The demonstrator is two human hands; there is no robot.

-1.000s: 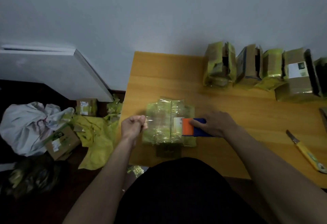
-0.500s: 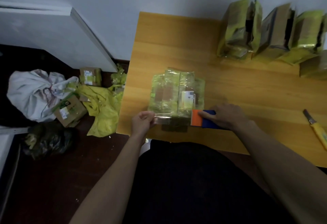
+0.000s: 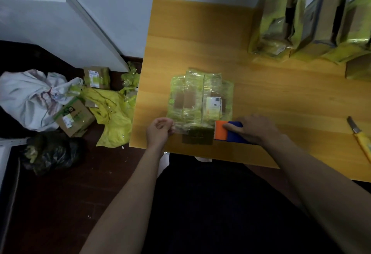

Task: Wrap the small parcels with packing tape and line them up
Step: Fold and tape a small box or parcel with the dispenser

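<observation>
Parcel [image 3: 200,101], yellow-green wrapped, lies flat on table [image 3: 281,97] near the front-left corner, a little in from the left edge, label face up, long axis running front edge to back edge. A clear tape strip [image 3: 190,129] spans crosswise over the parcel's near end, parallel to the front edge, so tape axis is square to parcel axis. Left hand [image 3: 159,131] sits at the parcel's near-left corner, fingers curled, pinching the free end of the tape. Right hand [image 3: 254,128] sits at the near-right corner, fingers wrapped over the blue-orange tape dispenser [image 3: 226,131], orange blade end pointing left at the parcel and touching or just beside its edge; cannot tell which. Both hands flank the same end; parcel body lies away from both, toward the back edge. Key relation: tape stretched left-right between the hands, parcel's near end under it, so the next move likely presses the strip down or cuts at the dispenser side, right hand nearer the cut. Wrapped parcels [image 3: 301,22] stand in a row at the back-right, well apart, where this one probably goes. Yellow-handled knife [image 3: 361,139] lies near the right edge, untouched.
</observation>
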